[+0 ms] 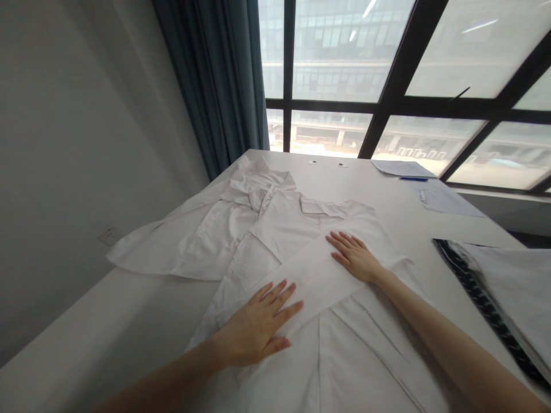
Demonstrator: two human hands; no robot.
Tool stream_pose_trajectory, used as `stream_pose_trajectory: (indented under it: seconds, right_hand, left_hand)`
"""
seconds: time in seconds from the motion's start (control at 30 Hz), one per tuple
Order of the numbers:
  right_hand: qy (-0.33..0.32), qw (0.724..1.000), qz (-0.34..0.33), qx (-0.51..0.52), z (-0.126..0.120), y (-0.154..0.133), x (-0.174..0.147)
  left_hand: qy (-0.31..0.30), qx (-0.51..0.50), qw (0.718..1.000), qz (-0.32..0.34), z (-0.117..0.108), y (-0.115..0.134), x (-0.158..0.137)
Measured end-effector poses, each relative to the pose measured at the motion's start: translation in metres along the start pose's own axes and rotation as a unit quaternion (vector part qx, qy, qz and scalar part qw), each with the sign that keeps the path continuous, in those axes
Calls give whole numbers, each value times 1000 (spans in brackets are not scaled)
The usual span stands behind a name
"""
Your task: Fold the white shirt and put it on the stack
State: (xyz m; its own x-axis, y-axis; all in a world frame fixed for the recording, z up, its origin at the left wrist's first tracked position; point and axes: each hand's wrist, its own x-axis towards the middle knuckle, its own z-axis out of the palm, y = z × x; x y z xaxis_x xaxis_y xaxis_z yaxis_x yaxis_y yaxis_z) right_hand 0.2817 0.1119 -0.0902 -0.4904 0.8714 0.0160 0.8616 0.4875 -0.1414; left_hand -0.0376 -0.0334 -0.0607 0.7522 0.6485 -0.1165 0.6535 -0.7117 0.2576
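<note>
A blue curtain (219, 74) hangs at the left beside a white table (129, 321), where a rumpled white cloth (206, 229) spreads toward the edge, perhaps set aside to leave room in the middle. Next to it, a white shirt (340, 350) lies on the table, collar end toward the window (336, 51), probably spread out so its folds can be reached. A flat white strip (310, 292) crosses it on a slant; whether it is part of the shirt cannot be told. The left hand (258, 321) rests palm down at the strip's near end, fingers fanned well apart, thumb out to the side, gripping nothing. The right hand (355, 258) lies flat on the far end, its fingers slightly parted and likewise pinching nothing; the two-ended press looks meant to hold the strip smooth. Farther right, a blue pen (413, 179) lies by some papers (402, 168), and nearer sits a black-edged white fabric (512, 287), well apart from the shirt
</note>
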Motion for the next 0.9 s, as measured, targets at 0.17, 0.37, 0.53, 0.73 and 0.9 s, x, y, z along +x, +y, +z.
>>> stream_pose_trajectory:
  seconds: [0.17, 0.37, 0.53, 0.73, 0.9]
  right_hand:
    - [-2, 999, 42, -18, 1, 28, 5]
    - [3, 994, 103, -40, 0, 64, 9]
    - [32, 985, 161, -56, -1, 92, 9]
    - [76, 983, 153, -69, 1, 104, 8]
    - [132, 977, 138, -99, -5, 90, 2]
  left_hand:
    - [-8, -9, 1000, -2, -2, 2, -8]
    - [18, -14, 1000, 13, -1, 3, -17]
    - [31, -2, 999, 23, 1, 2, -27]
    - [43, 2, 999, 28, 4, 2, -34]
    - [65, 5, 997, 30, 7, 3, -35]
